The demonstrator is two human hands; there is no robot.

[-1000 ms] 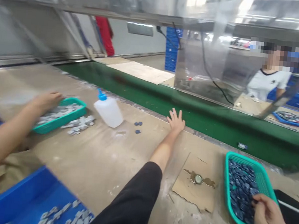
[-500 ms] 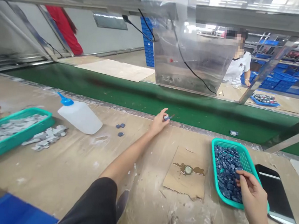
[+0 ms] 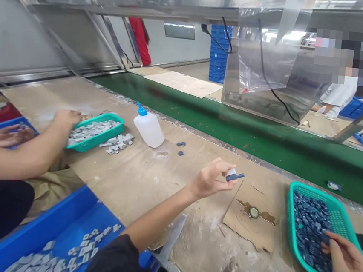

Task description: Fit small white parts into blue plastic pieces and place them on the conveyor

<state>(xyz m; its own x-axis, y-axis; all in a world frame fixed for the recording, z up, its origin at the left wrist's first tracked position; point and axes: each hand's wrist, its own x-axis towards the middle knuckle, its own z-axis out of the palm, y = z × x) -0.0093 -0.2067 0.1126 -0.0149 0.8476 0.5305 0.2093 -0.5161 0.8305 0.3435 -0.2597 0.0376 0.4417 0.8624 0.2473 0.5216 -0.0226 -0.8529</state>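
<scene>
My left hand [image 3: 212, 178] is closed on a small white and dark blue plastic part [image 3: 235, 176], pinched between thumb and fingers above the table. A thin dark blue stem on the part points right. At the right, my right hand [image 3: 350, 263] pinches a small dark blue piece [image 3: 325, 238] over a green basket [image 3: 290, 232] of similar dark blue pieces [image 3: 310, 221]. Between the hands, a torn cardboard sheet [image 3: 237, 222] bears a bottle cap [image 3: 254, 212] with brown liquid [image 3: 268, 218] around it.
A squeeze bottle [image 3: 150, 128] stands behind several loose dark pieces. Grey pieces fill another green basket [image 3: 112, 136] and a blue bin [image 3: 81, 212]. A co-worker's arm [image 3: 38, 156] reaches in from the left. Beyond the table runs a green conveyor belt [image 3: 202, 116] carrying one part [image 3: 334, 185].
My left hand has come back from the belt's edge toward the cardboard, still holding the part. My right hand stays at the basket. The view has swung left, showing more of the co-worker and blue bin.
</scene>
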